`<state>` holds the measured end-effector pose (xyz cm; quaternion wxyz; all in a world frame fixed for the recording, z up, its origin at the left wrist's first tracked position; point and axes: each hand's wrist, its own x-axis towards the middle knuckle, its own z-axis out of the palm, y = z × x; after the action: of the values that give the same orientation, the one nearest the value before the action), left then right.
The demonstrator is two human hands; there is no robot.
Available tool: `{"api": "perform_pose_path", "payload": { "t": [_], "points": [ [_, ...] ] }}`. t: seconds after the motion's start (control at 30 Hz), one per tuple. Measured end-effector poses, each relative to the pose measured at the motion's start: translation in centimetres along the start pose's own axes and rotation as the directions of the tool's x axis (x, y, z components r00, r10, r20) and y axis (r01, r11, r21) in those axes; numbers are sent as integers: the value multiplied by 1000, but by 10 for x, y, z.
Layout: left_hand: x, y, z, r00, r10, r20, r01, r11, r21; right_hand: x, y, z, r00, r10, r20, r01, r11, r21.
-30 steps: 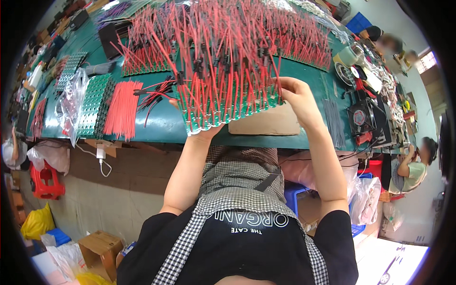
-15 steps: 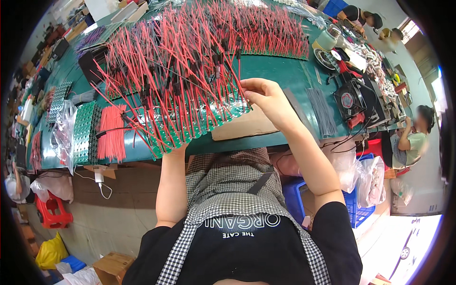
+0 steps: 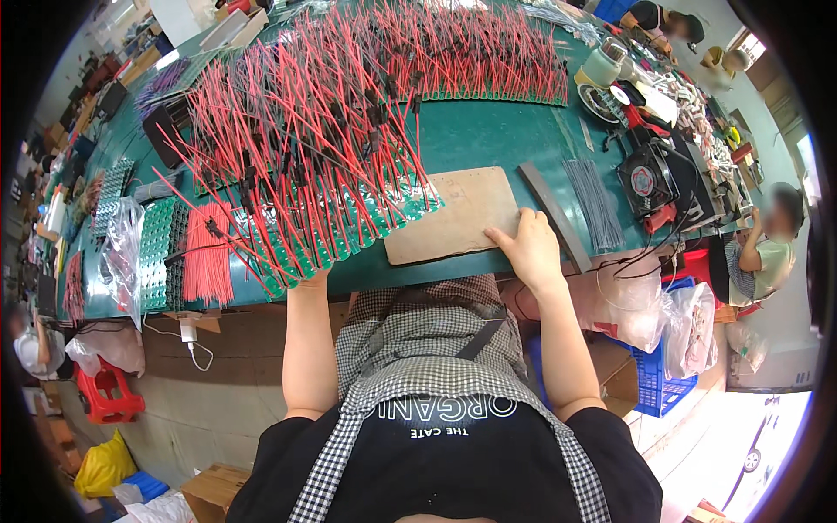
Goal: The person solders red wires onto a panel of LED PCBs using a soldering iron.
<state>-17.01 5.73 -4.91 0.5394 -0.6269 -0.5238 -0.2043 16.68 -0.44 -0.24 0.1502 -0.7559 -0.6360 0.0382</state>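
A green circuit board panel (image 3: pixel 349 240), with many upright red and black wires (image 3: pixel 288 131) tipped by black connectors, is tilted at the table's near edge. My left hand (image 3: pixel 310 281) holds it from below; the fingers are hidden under the panel. To its right a flat brown piece of cardboard (image 3: pixel 458 213) lies on the table, partly under the panel's right end. My right hand (image 3: pixel 529 248) is closed at the cardboard's right edge, its thumb on top.
Behind stands another row of wired boards (image 3: pixel 488 96). A dark grey bar (image 3: pixel 554 218), a bundle of grey wires (image 3: pixel 593 205) and a small fan (image 3: pixel 645 179) lie to the right. On the left are red wires (image 3: pixel 207 253), stacked green boards (image 3: pixel 163 253) and a plastic bag (image 3: pixel 122 253). Other people work at the far right.
My right hand has let go of the panel's right end and moved down and right to the cardboard's edge. The panel has shifted slightly left, still on my left hand.
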Motion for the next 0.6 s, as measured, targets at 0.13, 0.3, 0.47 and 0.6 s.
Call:
{"api": "perform_pose_path", "payload": {
  "t": [0.13, 0.3, 0.47, 0.6],
  "points": [
    [2, -2, 4, 997, -74, -18, 71, 993, -97, 9, 7, -7, 991, 129, 34, -133, 924, 359],
    [0, -6, 10, 995, -53, 90, 68, 982, -179, -5, 11, -78, 930, 317, -189, 79, 329, 941],
    [-1, 0, 14, 996, -53, 72, 53, 999, -2, -27, -1, -71, 800, 296, -522, 298, 559, 773],
    [2, 9, 13, 740, -200, 642, 669, 135, -731, -3, -6, -23, 894, 352, -277, 195, 250, 948]
  ]
}}
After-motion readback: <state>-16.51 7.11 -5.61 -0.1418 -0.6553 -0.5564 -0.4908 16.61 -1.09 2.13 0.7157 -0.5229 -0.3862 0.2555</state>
